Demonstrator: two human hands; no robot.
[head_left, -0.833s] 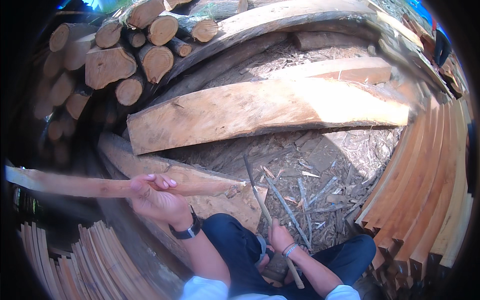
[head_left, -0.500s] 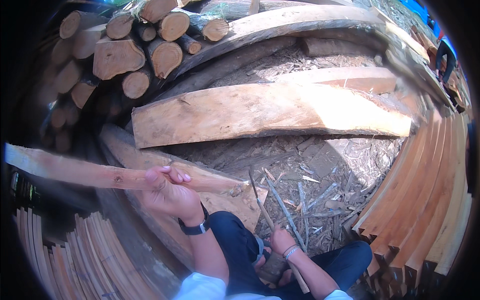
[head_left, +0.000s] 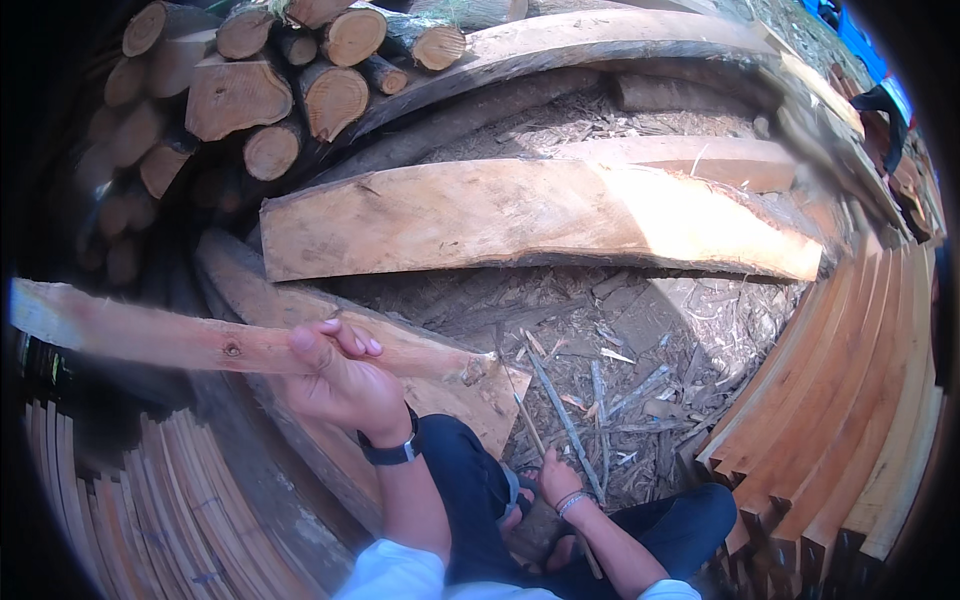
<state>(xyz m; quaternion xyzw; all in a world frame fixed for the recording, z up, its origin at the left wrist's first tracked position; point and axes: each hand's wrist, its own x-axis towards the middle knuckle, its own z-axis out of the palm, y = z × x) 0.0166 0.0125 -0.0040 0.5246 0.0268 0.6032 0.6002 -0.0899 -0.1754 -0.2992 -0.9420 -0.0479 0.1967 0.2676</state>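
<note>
My left hand (head_left: 345, 385) is closed round a long, narrow wooden plank (head_left: 160, 335) with a dark knot, held nearly level. Its far left end reaches the edge of view, and its right end lies near the blade. In my right hand (head_left: 563, 480) is a long-handled blade (head_left: 531, 423), its slim wooden handle running back under my forearm. The thin dark blade points up and away beside the plank's right end; whether it touches the wood I cannot tell. Under the plank lies a thick timber slab (head_left: 440, 405).
A wide slab (head_left: 450, 220) lies ahead across the chip-strewn ground. Cut logs (head_left: 335, 100) are piled far left. Sawn boards stand stacked at my right (head_left: 820, 400) and near left (head_left: 190, 510). Thin sticks (head_left: 565, 425) lie before my legs. Another person (head_left: 890, 115) is far right.
The long-handled blade has turned, so its metal now shows as a much thinner line near the plank's end. My left hand keeps hold of the plank. The person far right has shifted.
</note>
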